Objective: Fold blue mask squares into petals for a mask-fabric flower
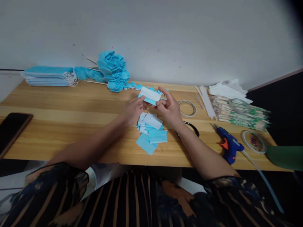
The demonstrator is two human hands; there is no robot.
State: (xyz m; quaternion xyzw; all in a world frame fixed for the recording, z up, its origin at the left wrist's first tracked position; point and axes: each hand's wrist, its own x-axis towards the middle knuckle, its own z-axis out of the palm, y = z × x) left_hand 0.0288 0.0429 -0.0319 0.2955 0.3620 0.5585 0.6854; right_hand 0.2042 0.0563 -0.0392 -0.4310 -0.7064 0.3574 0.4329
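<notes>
The left hand (134,110) is pinching one end of a blue-and-white piece of cloth (150,93), and the right hand (170,111) is gripping the other, fingers nearly closed, index finger extended. Both are holding it above the tabletop (94,107), presumably to keep it flat. Loose pieces (158,136) are lying nearer the person, probably for easy reach; the glue gun (228,142) is resting aside.
</notes>
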